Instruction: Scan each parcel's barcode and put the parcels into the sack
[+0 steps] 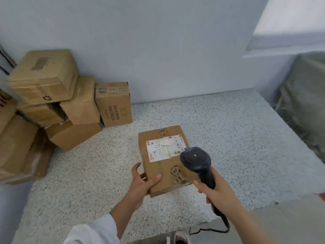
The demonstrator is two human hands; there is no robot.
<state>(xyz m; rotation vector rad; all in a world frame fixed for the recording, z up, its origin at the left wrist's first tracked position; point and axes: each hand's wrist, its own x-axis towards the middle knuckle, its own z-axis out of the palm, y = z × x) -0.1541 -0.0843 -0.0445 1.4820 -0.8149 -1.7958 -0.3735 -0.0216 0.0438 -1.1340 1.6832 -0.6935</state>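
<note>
- While your left hand (142, 184) grips the near-left corner of the parcel (158, 169), thumb curled over the top face and fingers underneath, hold that face flat and steady towards the scanner.
- Your right hand (218, 192) is wrapped tight round the handle of the black scanner (196, 160), whose head hangs just above the right side of the parcel.
- The white label (163, 149) faces up on the far half of the box. Its barcode strips seem to run along its right edge, and the scanner head covers part of that edge.
- Draw the scanner back towards you and tilt its nose down at those strips, I would judge; right now it looks too close and too far over them to read cleanly.
- Mind the cord (223, 224) trailing off near your right arm, so it does not snag as you aim.
- Whether the parcel's far edge rests on the floor cannot be told.
- The floor (228, 129) is pale speckled stone, meeting a plain grey-blue wall (158, 50).
- A pile of cardboard boxes (52, 95) leans at the far left, probably more parcels to scan.
- At the far right stands a greenish, slumped shape, likely the sack (306, 88), well apart from the parcel.
</note>
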